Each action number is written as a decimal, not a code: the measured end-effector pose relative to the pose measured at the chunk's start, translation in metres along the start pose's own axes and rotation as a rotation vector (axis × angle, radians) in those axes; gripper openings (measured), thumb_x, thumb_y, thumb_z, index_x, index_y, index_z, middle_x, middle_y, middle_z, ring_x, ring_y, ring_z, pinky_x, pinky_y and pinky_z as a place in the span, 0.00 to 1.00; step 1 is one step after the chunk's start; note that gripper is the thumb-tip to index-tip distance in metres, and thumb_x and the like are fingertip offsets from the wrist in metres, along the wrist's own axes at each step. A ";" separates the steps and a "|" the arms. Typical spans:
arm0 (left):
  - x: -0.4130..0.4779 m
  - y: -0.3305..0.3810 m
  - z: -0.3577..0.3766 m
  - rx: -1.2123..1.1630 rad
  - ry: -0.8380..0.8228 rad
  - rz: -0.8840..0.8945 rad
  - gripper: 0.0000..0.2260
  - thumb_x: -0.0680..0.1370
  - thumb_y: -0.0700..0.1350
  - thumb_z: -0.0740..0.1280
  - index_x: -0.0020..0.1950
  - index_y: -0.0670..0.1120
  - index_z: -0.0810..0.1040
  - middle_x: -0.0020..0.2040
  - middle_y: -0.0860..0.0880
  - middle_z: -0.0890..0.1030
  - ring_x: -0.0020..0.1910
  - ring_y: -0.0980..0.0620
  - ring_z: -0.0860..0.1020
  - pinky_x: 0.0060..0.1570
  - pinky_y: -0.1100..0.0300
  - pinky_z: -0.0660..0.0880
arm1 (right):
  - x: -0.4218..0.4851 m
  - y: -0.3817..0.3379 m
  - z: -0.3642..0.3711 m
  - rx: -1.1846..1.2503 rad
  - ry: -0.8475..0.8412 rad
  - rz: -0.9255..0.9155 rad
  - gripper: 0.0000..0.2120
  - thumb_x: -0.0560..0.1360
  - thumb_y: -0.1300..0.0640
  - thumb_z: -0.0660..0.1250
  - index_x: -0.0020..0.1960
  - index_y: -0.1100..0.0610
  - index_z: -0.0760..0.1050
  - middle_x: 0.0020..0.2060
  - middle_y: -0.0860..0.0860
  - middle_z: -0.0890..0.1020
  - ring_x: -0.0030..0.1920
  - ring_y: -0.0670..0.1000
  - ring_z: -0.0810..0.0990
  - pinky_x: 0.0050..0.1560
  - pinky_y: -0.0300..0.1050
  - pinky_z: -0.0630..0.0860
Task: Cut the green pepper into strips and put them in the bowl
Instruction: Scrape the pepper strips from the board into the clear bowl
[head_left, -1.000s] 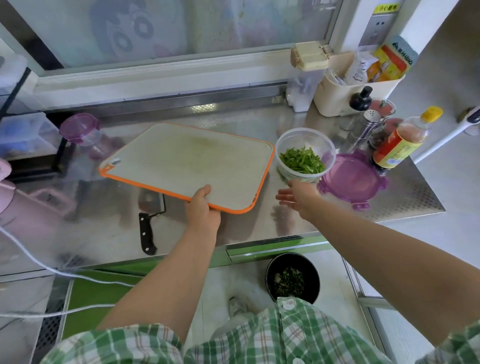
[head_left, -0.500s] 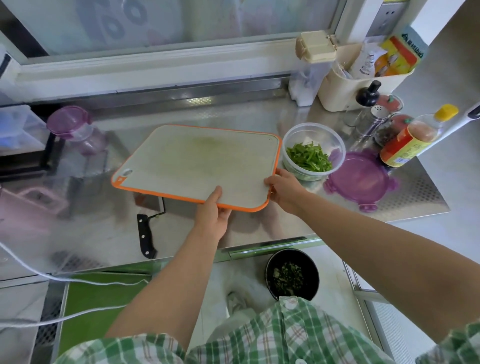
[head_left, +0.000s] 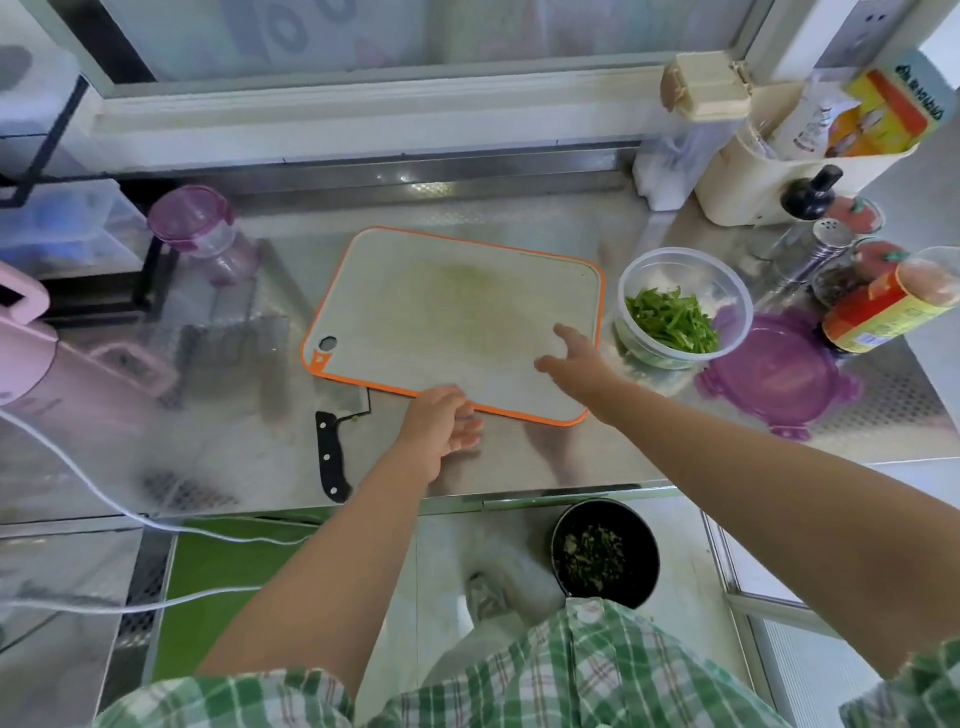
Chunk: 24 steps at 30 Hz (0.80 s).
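Note:
Green pepper strips (head_left: 672, 322) lie in a clear plastic bowl (head_left: 727, 283) right of the cutting board. The white cutting board with an orange rim (head_left: 441, 296) lies flat on the steel counter, with only a green stain on it. My left hand (head_left: 441, 434) rests at the board's near edge with fingers loose, holding nothing. My right hand (head_left: 574, 356) hovers over the board's near right corner, fingers spread and empty. A black-handled knife (head_left: 332, 457) lies on the counter, its blade partly under the board's near left edge.
A purple lid (head_left: 774, 376) lies right of the bowl. Sauce bottle (head_left: 883, 312), shakers and a beige holder (head_left: 769, 176) crowd the back right. A purple-lidded jar (head_left: 200, 234) stands back left, a pink appliance (head_left: 31, 353) at far left. A black bin (head_left: 605, 553) sits on the floor.
The board was held tilted by both hands; it now lies flat on the counter. Both hands have let go, the right one lifting over the board's corner.

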<state>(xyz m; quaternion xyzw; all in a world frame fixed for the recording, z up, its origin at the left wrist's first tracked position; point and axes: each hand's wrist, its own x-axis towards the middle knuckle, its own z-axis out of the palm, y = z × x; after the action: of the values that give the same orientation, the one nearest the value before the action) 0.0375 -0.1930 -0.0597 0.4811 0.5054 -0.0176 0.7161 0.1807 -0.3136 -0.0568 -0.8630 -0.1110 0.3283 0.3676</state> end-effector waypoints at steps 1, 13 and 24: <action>0.002 0.002 -0.006 0.065 0.041 0.034 0.03 0.80 0.39 0.61 0.51 0.44 0.74 0.40 0.45 0.78 0.34 0.48 0.78 0.37 0.56 0.78 | 0.000 -0.005 0.004 -0.073 -0.015 -0.064 0.31 0.75 0.59 0.66 0.75 0.57 0.60 0.73 0.57 0.63 0.72 0.58 0.63 0.72 0.51 0.60; 0.029 -0.013 -0.109 0.946 0.617 0.363 0.09 0.76 0.40 0.67 0.54 0.45 0.82 0.55 0.44 0.82 0.55 0.42 0.78 0.52 0.54 0.71 | 0.006 -0.024 0.078 -0.495 -0.141 -0.333 0.21 0.77 0.58 0.63 0.69 0.55 0.69 0.66 0.55 0.68 0.67 0.55 0.66 0.65 0.49 0.68; 0.039 -0.013 -0.114 1.136 0.564 0.452 0.04 0.73 0.39 0.70 0.39 0.41 0.82 0.38 0.41 0.82 0.39 0.39 0.78 0.37 0.54 0.69 | 0.018 -0.024 0.085 -0.546 -0.095 -0.342 0.19 0.76 0.60 0.63 0.67 0.57 0.71 0.64 0.55 0.68 0.66 0.55 0.66 0.63 0.49 0.69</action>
<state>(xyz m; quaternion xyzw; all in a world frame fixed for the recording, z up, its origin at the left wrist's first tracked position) -0.0306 -0.1012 -0.1005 0.8633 0.4721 -0.0041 0.1785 0.1403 -0.2411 -0.0926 -0.8823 -0.3553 0.2598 0.1668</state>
